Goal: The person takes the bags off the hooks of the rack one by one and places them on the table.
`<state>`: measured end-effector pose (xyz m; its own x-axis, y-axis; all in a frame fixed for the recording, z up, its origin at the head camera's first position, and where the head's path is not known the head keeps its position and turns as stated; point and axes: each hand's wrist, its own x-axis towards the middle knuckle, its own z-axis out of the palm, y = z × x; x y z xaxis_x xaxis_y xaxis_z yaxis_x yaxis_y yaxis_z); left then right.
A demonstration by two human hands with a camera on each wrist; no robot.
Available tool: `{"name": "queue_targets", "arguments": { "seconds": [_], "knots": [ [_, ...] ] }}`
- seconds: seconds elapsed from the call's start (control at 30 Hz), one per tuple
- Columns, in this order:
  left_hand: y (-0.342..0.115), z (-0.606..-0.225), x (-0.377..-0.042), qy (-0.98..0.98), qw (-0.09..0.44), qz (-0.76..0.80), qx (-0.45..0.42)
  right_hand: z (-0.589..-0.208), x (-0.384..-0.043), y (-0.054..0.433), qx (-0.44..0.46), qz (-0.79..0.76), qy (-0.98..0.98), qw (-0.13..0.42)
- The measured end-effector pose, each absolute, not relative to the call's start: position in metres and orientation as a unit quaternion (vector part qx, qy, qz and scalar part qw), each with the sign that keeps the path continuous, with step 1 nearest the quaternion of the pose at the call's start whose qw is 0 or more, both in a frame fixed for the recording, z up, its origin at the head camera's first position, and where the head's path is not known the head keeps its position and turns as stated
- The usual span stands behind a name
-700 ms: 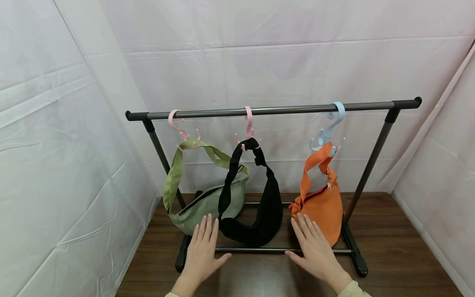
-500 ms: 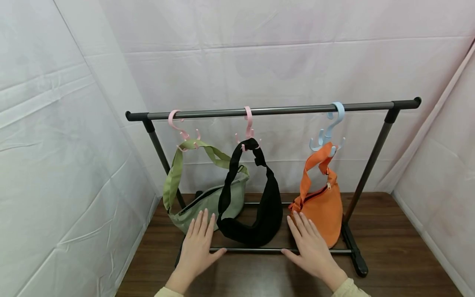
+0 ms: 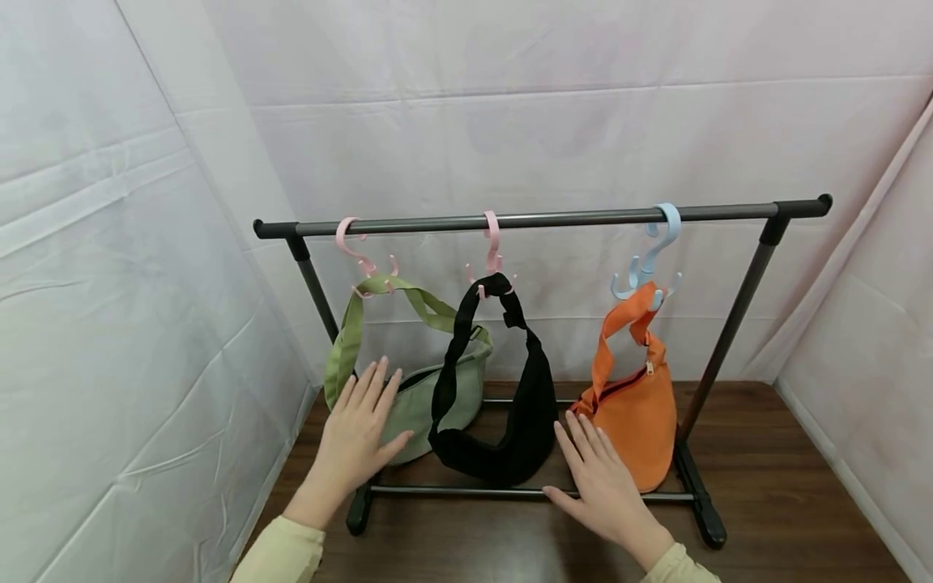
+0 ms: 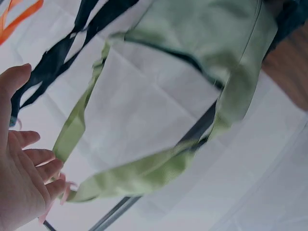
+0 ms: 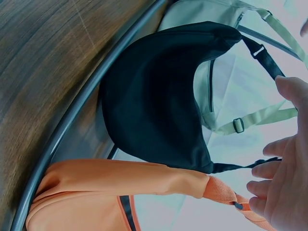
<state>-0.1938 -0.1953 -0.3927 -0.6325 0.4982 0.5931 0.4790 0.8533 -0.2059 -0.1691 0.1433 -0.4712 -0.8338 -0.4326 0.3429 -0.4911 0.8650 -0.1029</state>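
A green bag (image 3: 426,409) hangs by its strap from a pink hook (image 3: 342,236) at the left. Beside it a black bag (image 3: 503,461) hangs from a second pink hook (image 3: 492,241). An orange bag (image 3: 645,429) hangs at the right from a blue hook (image 3: 670,227). My left hand (image 3: 353,437) is held in front of the green bag, fingers extended, gripping nothing; the left wrist view shows the green strap (image 4: 139,175) beyond the fingers. My right hand (image 3: 605,490) is spread in front of the orange bag's lower left, also holding nothing. Contact cannot be made out.
All hooks hang on the top bar (image 3: 568,219) of a dark metal rack. Its lower front bar (image 3: 466,491) runs just above the brown wooden surface (image 3: 466,551). White fabric walls (image 3: 466,146) enclose the back and both sides.
My left hand has moved up and to the left, over the green bag's front. The right hand has shifted slightly left. The bags hang as before, and the head view has tilted slightly.
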Motion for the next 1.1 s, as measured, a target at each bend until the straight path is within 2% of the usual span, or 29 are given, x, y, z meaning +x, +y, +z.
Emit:
{"name": "queue_targets", "arguments": {
  "seconds": [0.17,0.47,0.8,1.1],
  "knots": [
    [-0.204,-0.366,-0.202,-0.885,0.366,-0.005,-0.287,-0.470,-0.171,0.138,0.259,0.091,-0.945,0.180],
    [-0.212,-0.307,-0.219,-0.866,0.406,-0.036,-0.288,-0.465,-0.172,0.128,0.272,0.106,-0.938,0.187],
    [-0.216,-0.262,-0.237,-0.850,0.442,-0.047,-0.281,-0.462,-0.170,0.122,0.270,0.114,-0.945,0.145],
    [-0.217,-0.233,-0.251,-0.852,0.436,-0.068,-0.282,-0.463,-0.168,0.118,0.279,0.117,-0.944,0.132]
  ]
}}
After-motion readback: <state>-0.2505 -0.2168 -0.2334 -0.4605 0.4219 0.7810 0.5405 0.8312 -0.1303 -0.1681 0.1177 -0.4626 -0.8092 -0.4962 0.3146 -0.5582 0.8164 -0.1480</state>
